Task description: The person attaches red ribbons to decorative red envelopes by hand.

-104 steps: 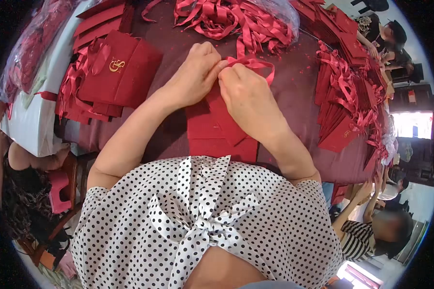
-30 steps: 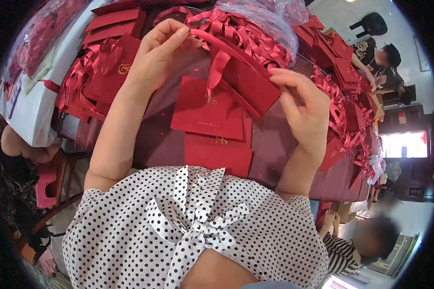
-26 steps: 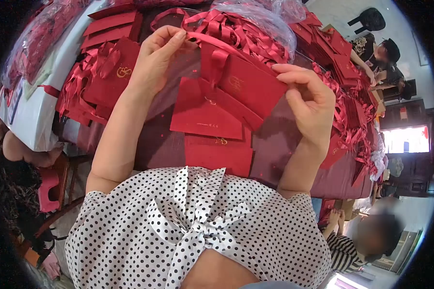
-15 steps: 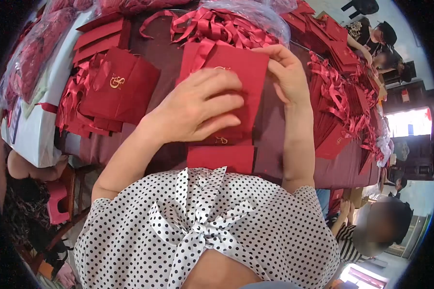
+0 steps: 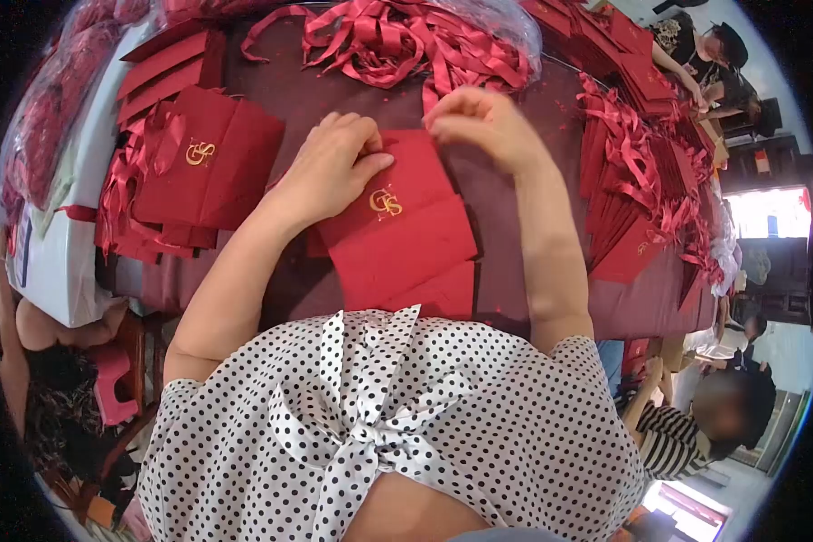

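A red paper bag (image 5: 406, 230) with a gold monogram lies tilted on the table in front of me. My left hand (image 5: 339, 167) is closed on its upper left edge, thumb on the front and fingers curled behind. At the bag's top right corner, my right hand (image 5: 479, 131) pinches a red ribbon (image 5: 432, 95) that runs down from the ribbon pile (image 5: 406, 45). The fingertips are slightly blurred. Another red bag (image 5: 438, 291) shows partly from under the first, close to my blouse.
Finished-looking red bags with ribbons (image 5: 203, 163) are stacked at the left beside a white box (image 5: 59, 262). More bags with ribbons (image 5: 637, 181) fill the right side of the maroon tablecloth (image 5: 515, 280). Co-workers sit at the right, one in a striped shirt (image 5: 668, 443).
My left hand has moved left and off the bag's front onto its edge. The bag has come lower and turned. My right hand has shifted left and now pinches a ribbon.
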A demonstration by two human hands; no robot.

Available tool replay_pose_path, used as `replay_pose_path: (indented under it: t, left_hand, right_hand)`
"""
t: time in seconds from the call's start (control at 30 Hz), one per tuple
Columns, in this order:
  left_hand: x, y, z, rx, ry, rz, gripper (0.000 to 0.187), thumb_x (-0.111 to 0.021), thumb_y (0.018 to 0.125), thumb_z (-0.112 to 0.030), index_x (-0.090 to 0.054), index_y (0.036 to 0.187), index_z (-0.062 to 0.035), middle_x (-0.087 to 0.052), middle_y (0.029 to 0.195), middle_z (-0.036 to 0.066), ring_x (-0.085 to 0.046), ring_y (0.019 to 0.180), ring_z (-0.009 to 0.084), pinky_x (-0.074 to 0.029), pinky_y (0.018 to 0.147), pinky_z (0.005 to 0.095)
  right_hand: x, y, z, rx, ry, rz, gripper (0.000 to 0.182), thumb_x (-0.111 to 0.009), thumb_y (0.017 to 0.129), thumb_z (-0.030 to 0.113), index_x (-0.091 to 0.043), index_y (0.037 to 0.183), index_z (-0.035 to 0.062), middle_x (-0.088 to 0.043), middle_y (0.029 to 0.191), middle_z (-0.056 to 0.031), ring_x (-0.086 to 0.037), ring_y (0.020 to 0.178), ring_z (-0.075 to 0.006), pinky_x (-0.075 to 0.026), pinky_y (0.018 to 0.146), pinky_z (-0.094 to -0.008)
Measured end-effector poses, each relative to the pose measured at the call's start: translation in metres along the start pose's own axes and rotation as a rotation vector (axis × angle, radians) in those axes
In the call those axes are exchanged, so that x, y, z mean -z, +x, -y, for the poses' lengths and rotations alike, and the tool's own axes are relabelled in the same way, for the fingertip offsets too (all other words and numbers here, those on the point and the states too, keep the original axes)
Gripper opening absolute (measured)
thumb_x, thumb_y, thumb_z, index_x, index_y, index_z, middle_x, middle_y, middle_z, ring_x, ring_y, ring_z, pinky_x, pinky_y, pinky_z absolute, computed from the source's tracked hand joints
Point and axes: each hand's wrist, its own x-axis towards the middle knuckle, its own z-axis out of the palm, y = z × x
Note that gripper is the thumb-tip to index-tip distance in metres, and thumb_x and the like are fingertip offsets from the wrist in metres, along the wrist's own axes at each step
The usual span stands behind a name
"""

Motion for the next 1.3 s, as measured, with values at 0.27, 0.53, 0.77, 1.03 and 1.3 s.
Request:
replay_pose_path:
  t: [0.27,0.53,0.77,1.03,1.3]
  left_hand:
    - [0.001,0.002,0.0,0.114,-0.091,0.111,0.013,-0.064,0.082,-0.014,-0.058,0.088,-0.0028,-0.059,0.079,0.008,-0.053,0.086,0.0278,-0.042,0.078,0.0401]
    - [-0.003,0.004,0.013,0.117,-0.378,0.085,0.017,-0.066,0.082,-0.01,-0.057,0.093,-0.0017,-0.056,0.077,0.004,-0.053,0.079,0.0156,-0.044,0.072,0.0293]
    - [0.01,0.003,-0.002,0.376,-0.677,0.255,0.017,-0.067,0.082,-0.01,-0.054,0.091,-0.0053,-0.05,0.084,-0.004,-0.046,0.081,0.0051,-0.038,0.072,0.02]
    - [0.002,0.004,0.013,0.237,-0.705,0.232,0.016,-0.066,0.082,-0.008,-0.052,0.09,-0.0053,-0.051,0.082,-0.004,-0.046,0.079,0.005,-0.038,0.072,0.0197]
    - [0.011,0.002,0.006,0.322,-0.868,0.272,0.015,-0.067,0.082,-0.008,-0.055,0.089,-0.0056,-0.053,0.083,-0.005,-0.048,0.08,0.0039,-0.039,0.074,0.0187]
  right_hand:
    - [0.051,-0.007,-0.006,0.252,-0.626,-0.305,0.014,-0.064,0.087,0.007,-0.066,0.1,0.0024,-0.067,0.091,-0.0011,-0.06,0.083,-0.0077,-0.048,0.074,-0.0232]
    - [0.037,0.007,-0.047,0.357,-0.995,-0.166,0.019,-0.062,0.081,0.002,-0.065,0.1,0.0047,-0.062,0.09,-0.0114,-0.06,0.086,-0.0276,-0.048,0.077,-0.0319]
    - [0.039,0.004,-0.051,0.325,-0.932,-0.283,0.015,-0.067,0.079,0.016,-0.063,0.089,0.0052,-0.058,0.087,-0.0134,-0.057,0.084,-0.0322,-0.047,0.074,-0.0397]
    - [0.015,0.013,-0.012,0.819,-1.034,-0.514,0.023,-0.071,0.078,0.024,-0.06,0.081,0.0045,-0.059,0.084,-0.0083,-0.056,0.082,-0.0247,-0.046,0.067,-0.0336]
    - [-0.04,-0.019,0.043,0.162,-0.5,-0.251,0.015,-0.062,0.087,0.018,-0.062,0.09,0.0035,-0.061,0.079,-0.01,-0.06,0.072,-0.0217,-0.046,0.063,-0.0308]
